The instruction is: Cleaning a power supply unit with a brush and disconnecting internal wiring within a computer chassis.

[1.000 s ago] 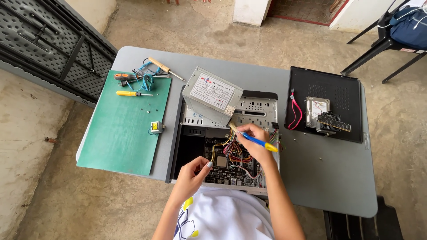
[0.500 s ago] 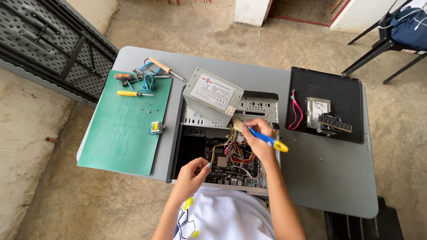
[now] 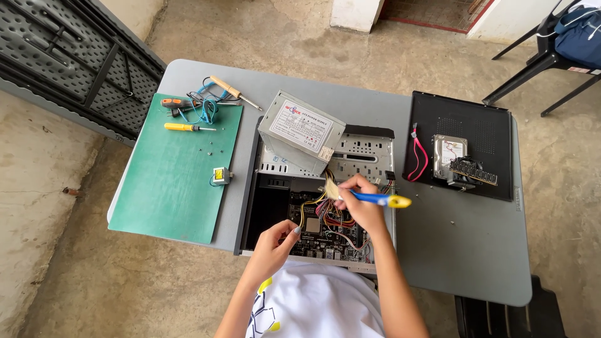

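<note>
An open computer case (image 3: 360, 153) lies on a grey table (image 3: 463, 250), its green circuit board and coloured wires exposed. A grey power supply box (image 3: 300, 131) rests tilted on the case's far edge. My right hand (image 3: 363, 206) grips a small brush with a blue and yellow handle (image 3: 379, 199), its bristles pointing left over the wires. My left hand (image 3: 275, 244) rests on the near rim of the case, fingers curled on the edge.
A green mat (image 3: 172, 172) at left carries screwdrivers (image 3: 184, 127), a soldering iron (image 3: 228, 89) and a small transformer (image 3: 220, 174). A black side panel (image 3: 469, 119) at right holds a hard drive (image 3: 449, 153), memory stick and red cable. A folded table lies at far left; a black chair stands top right.
My right hand has swung the brush, so its handle now points right and the bristles sit further left over the wires. My left hand stays on the case rim.
</note>
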